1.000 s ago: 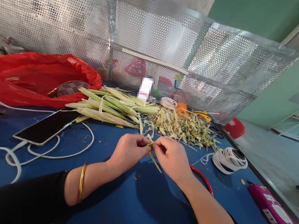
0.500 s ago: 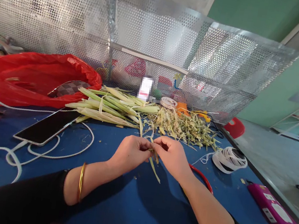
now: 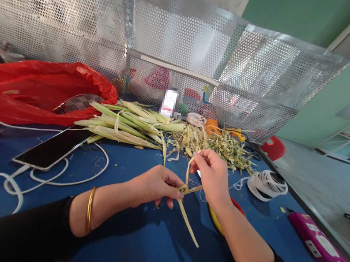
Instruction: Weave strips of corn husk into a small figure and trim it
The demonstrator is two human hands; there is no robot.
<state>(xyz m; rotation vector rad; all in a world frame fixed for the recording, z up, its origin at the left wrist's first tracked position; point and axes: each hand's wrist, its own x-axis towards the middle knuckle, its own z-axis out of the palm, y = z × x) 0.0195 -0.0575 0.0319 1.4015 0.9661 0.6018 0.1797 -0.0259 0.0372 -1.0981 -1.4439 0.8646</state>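
Observation:
My left hand (image 3: 155, 186) pinches a small knotted piece of husk strips (image 3: 182, 189) over the middle of the blue table. Loose pale strips stick out of the knot, and one long tail (image 3: 190, 227) slants down to the right. Slightly higher and to the right, my right hand (image 3: 210, 177) holds the upper end of another strip (image 3: 188, 171) between thumb and fingers. That strip rises from the knot. Behind my hands lies a pile of green-yellow corn husks (image 3: 127, 134). A curved yellow and red thing (image 3: 216, 220) is partly hidden by my right forearm.
Dried plant clippings (image 3: 228, 151) lie beside the husks. At right are a spool of white cord (image 3: 266, 186) and a purple power strip (image 3: 314, 237). A red plastic bag (image 3: 33, 94), a phone (image 3: 53, 148) and white cables occupy the left. A perforated metal screen (image 3: 181, 33) stands behind.
My hands have moved apart. The right one has gone up and right with a strip, while the left keeps the knot. The knot and the strips' ends show more now.

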